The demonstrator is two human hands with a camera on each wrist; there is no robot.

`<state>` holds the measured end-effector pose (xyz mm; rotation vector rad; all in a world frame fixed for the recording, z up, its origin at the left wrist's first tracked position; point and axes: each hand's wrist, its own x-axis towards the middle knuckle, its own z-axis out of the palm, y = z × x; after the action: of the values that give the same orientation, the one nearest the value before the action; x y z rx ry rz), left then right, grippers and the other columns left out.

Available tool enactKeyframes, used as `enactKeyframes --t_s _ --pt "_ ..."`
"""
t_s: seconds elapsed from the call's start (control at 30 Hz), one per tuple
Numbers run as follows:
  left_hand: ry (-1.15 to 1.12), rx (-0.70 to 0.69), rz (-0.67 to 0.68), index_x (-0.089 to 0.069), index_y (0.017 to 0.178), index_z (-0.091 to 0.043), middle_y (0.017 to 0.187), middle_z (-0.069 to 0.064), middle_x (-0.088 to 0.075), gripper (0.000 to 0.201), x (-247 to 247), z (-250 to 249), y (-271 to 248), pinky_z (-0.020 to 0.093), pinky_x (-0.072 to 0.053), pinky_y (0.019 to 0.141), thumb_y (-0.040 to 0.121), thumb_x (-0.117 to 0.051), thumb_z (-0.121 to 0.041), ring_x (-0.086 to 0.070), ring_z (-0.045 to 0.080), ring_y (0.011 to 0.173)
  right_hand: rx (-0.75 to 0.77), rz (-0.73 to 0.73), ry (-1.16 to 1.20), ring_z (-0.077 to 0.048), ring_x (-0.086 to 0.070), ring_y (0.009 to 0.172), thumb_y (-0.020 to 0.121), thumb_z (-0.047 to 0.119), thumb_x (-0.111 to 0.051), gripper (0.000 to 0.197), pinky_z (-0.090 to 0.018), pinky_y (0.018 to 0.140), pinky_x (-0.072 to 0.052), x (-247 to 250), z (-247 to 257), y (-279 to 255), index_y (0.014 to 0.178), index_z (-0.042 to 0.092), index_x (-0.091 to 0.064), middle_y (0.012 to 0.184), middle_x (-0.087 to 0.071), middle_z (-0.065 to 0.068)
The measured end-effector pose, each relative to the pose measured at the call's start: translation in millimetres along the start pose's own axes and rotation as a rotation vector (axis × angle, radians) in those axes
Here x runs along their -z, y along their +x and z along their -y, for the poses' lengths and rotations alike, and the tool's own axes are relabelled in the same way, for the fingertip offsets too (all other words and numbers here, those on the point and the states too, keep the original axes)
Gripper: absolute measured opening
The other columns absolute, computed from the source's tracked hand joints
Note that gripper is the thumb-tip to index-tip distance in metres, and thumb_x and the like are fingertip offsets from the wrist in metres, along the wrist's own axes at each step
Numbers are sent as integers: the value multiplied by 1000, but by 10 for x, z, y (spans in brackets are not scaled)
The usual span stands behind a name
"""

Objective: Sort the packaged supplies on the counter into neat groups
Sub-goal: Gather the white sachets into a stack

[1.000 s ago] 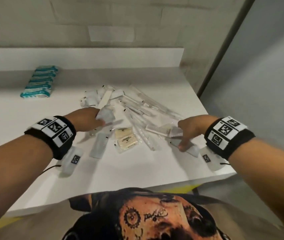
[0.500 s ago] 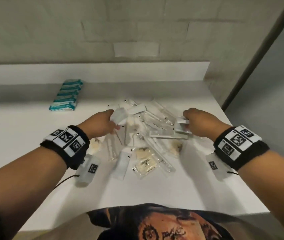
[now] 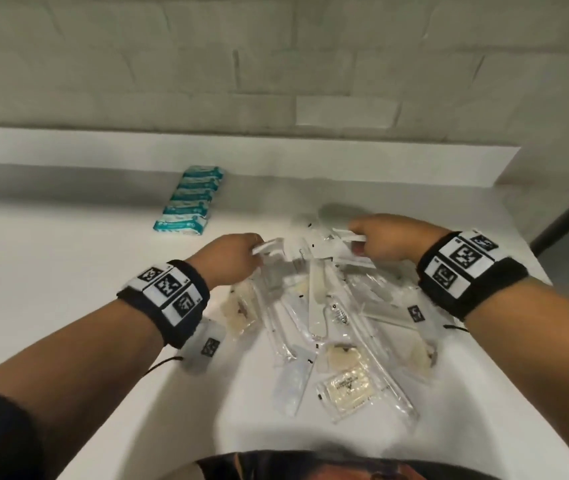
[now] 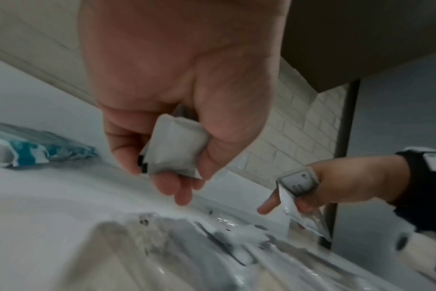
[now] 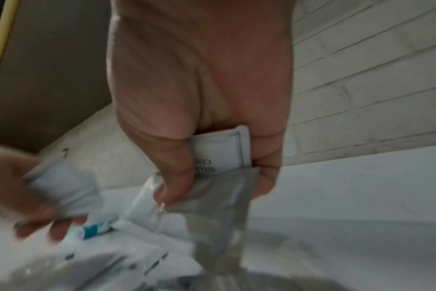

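Left hand [image 4: 177, 102] curled round a small white packet [image 4: 173, 146], right hand [image 5: 199, 94] clamped on white and clear packets [image 5: 219, 171], both above the loose pile of clear-wrapped supplies [image 3: 324, 323] mid-worktop [image 3: 68, 271]. Five teal packs [image 3: 189, 204] rowed at back left.

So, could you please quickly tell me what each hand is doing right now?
Left hand: gripping a small white packet.
Right hand: gripping a white packet and a clear wrapper.

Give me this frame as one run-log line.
phase: sorting | left hand: grips small white packet | right hand: grips white packets | teal packs: grouped | pile: unsorted
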<state>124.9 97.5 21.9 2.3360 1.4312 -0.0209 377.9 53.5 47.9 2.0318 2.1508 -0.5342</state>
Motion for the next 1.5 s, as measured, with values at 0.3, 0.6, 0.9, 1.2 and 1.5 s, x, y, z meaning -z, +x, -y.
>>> enactKeyframes --t_s 0.3,0.6,0.9,1.2,1.5 --pt "423 -239 355 -47 134 -28 130 -4 -47 69 32 -84 562 30 -42 91 72 -79 -24 -53 22 113 -48 94 77 -18 -58 84 91 13 -53 10 -29 73 -48 -221 -155 106 88 21 -57 95 -63 1" --pt "482 -134 318 -57 117 -17 116 4 -63 50 -9 -369 648 30 -45 87 76 -71 -42 -59 25 104 -169 -270 492 -8 -54 70 88 21 -65 9 -21 59 -38 -162 -438 -397 88 26 -57 78 -59 8" --pt "-1396 9 -72 -62 98 -4 100 15 -65 14 28 -884 -196 49 -57 80 95 -51 -13 -65 33 93 13 -450 1257 -16 -65 76 84 2 -66 28 -28 60 -54 -20 99 -679 105 17 -57 89 -67 1" --pt "-1593 -21 -26 -60 123 -9 109 11 -72 35 -196 -971 -779 34 -60 71 89 -59 -2 -71 25 96 8 -471 1306 -19 -62 59 87 9 -68 35 -31 50 -52 -100 533 -842 111 13 -42 83 -60 -7" --pt "-1661 25 -162 -65 104 -8 99 7 -74 16 -148 -731 -987 25 -58 58 93 -54 -8 -71 19 85 33 -224 1589 -18 -65 70 88 3 -63 26 -35 56 -59 -157 503 -1030 112 9 -57 73 -70 -1"
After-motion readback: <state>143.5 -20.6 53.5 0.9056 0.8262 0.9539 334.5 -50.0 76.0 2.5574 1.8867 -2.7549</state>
